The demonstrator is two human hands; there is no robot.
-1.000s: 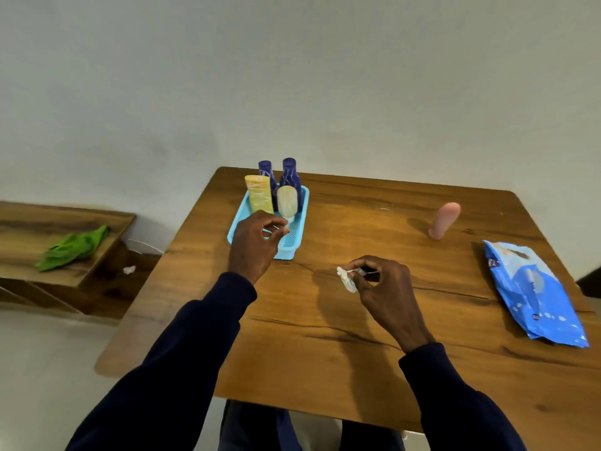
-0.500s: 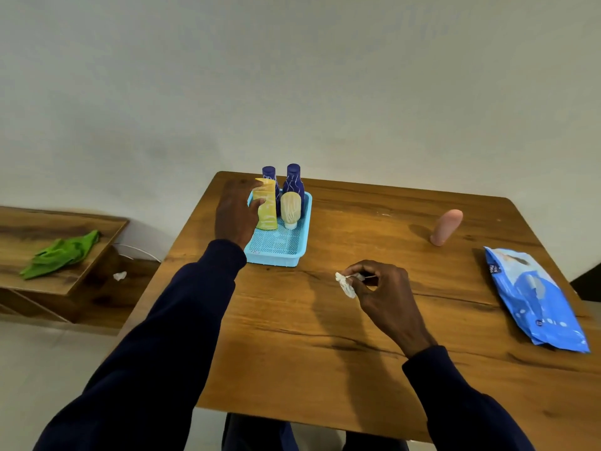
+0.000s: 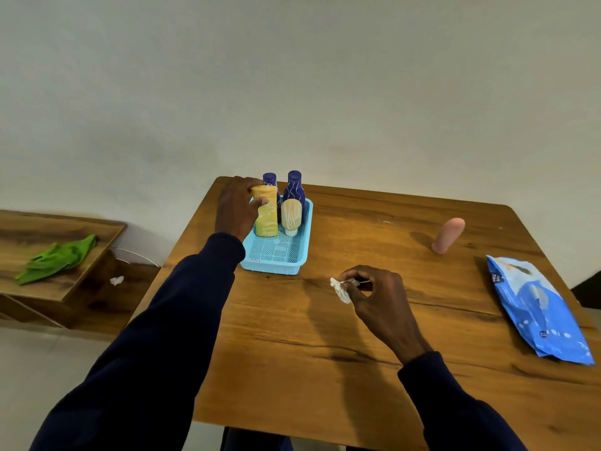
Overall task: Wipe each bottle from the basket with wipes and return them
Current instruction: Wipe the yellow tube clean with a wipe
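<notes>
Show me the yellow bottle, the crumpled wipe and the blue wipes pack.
yellow bottle [image 3: 266, 221]: head view, lower body.
crumpled wipe [image 3: 340, 290]: head view, hanging end.
blue wipes pack [image 3: 535, 305]: head view, middle of front.

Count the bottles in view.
5. Four in the basket: yellow bottle gripped by the left hand, cream bottle beside it, two blue bottles behind. Pink bottle apart on the table.
</notes>
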